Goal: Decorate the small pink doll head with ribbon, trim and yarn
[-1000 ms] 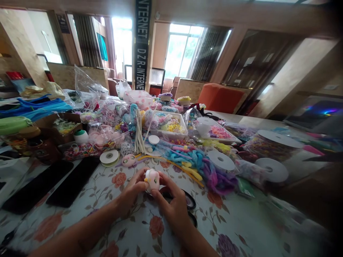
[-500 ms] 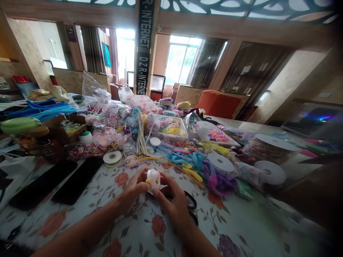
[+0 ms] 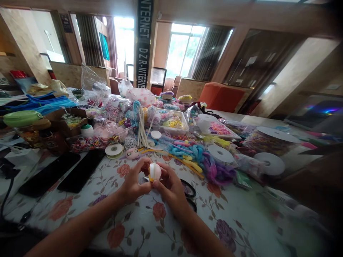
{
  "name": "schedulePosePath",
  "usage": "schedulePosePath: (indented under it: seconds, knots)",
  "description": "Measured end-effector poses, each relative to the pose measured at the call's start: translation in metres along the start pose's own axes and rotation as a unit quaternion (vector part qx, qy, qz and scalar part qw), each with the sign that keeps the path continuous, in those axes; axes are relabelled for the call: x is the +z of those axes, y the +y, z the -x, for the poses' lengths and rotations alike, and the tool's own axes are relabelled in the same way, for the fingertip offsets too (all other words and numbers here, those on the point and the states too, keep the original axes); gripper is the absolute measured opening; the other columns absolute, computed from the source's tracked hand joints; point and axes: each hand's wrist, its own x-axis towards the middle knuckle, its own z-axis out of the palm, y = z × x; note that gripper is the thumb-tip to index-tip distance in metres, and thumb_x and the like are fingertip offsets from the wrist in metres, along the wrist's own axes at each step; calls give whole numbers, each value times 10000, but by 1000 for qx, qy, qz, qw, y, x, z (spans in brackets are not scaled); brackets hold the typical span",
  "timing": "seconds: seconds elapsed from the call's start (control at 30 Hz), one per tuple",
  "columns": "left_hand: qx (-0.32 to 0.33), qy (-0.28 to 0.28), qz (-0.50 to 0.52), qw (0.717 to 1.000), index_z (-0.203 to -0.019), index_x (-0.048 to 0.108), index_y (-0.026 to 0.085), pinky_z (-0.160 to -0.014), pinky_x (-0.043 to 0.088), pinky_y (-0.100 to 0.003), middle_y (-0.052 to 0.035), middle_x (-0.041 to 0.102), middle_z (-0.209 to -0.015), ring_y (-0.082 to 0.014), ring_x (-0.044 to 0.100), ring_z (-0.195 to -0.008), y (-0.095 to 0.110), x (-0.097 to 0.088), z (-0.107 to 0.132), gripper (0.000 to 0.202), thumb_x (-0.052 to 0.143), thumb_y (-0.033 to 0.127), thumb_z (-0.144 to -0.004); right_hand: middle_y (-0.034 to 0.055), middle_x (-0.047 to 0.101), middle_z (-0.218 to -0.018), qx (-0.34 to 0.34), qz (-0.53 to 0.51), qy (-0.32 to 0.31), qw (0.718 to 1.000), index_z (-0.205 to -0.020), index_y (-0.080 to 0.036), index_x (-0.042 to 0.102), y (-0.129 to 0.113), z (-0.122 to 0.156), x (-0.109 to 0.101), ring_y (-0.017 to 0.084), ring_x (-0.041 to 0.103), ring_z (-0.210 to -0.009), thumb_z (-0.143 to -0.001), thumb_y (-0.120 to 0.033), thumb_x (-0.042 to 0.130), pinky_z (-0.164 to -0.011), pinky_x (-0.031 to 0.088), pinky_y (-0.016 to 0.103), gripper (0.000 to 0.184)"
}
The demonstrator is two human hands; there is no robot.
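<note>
Between the fingertips of both hands is a small pink doll head (image 3: 156,172) with a white band and a yellow bit at its edge. My left hand (image 3: 136,180) is closed on its left side, thumb below and index finger arched above. On the right side, the thumb and fingers of my right hand (image 3: 170,185) press against it. The black-handled scissors (image 3: 189,188) lie on the table, partly hidden by my right hand. Just beyond my hands rests another doll head (image 3: 132,153) with a painted face, lying face up beside a ribbon spool (image 3: 114,150).
Two black phones (image 3: 80,171) lie at left. Behind stand white trays (image 3: 184,125) of beads, bags of trinkets, and fuzzy blue and purple pipe cleaners (image 3: 217,173). White spools (image 3: 221,154) are at right. A flowered cloth (image 3: 123,210) covers the table.
The doll head has been turned, so its painted eye no longer shows and more of the yellow bit does. Both hands stay on it. The camera view has tilted down slightly.
</note>
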Motion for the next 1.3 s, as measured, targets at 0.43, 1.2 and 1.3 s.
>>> schedulePosePath:
  seconds: [0.43, 1.2, 1.3]
  knots:
    - [-31, -9, -35, 999, -1041, 493, 214, -778, 451, -337, -16, 575, -908, -194, 551, -830, -2, 5, -1, 362, 640, 221, -710, 51, 685, -1043, 42, -102, 0, 994, -1215, -268, 566, 8, -5, -4, 195, 654, -871, -781, -384, 766, -763, 528, 322, 492]
    - [47, 76, -129, 988, -1120, 474, 225, -815, 500, -365, -57, 589, -1063, -209, 596, -898, -10, 12, 3, 481, 708, 245, -701, 47, 642, -1142, 8, -99, 40, 994, -1274, -291, 562, -2, -7, 5, 209, 646, -960, -753, -380, 776, -837, 544, 344, 570]
    - [77, 105, -147, 981, -1139, 482, 237, -841, 503, -359, -64, 582, -1141, -214, 595, -971, -11, 14, 2, 487, 720, 240, -714, 48, 654, -1097, 18, -137, 69, 988, -1300, -291, 509, 2, -10, 4, 209, 674, -884, -720, -396, 799, -789, 565, 360, 657]
